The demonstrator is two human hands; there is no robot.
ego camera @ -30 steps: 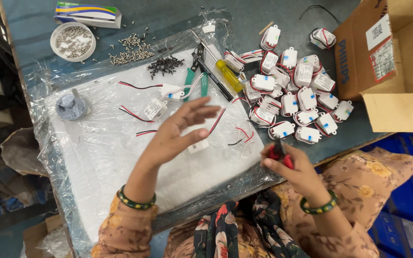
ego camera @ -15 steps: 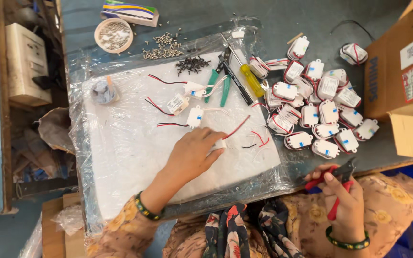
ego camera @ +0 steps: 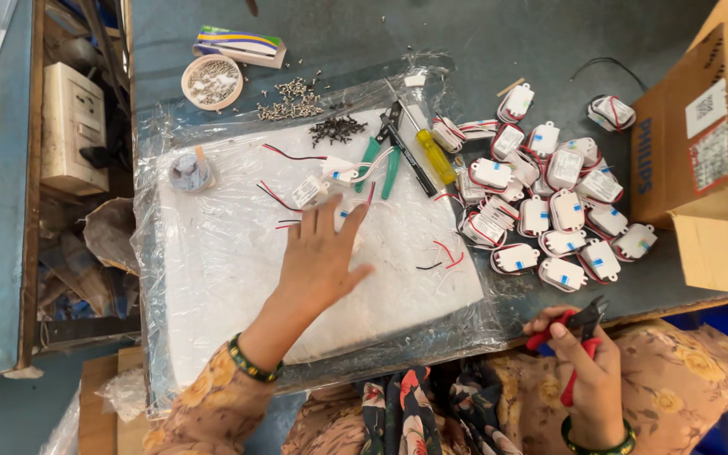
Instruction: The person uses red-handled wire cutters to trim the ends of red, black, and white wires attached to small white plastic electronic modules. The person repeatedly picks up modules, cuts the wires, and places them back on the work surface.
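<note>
my left hand [ego camera: 320,257] lies open, fingers spread, on the plastic-wrapped white foam pad [ego camera: 238,295] touching a small white wired module [ego camera: 349,212], while my right hand [ego camera: 587,371] grips red-handled pliers [ego camera: 580,330] near my lap.

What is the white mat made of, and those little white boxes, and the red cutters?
Mat: looks like white foam under crinkly clear plastic film. Boxes: seemingly hard, smooth white plastic with wires. Cutters in the right hand: dark metal jaws, red grips, probably rubbery plastic.
</note>
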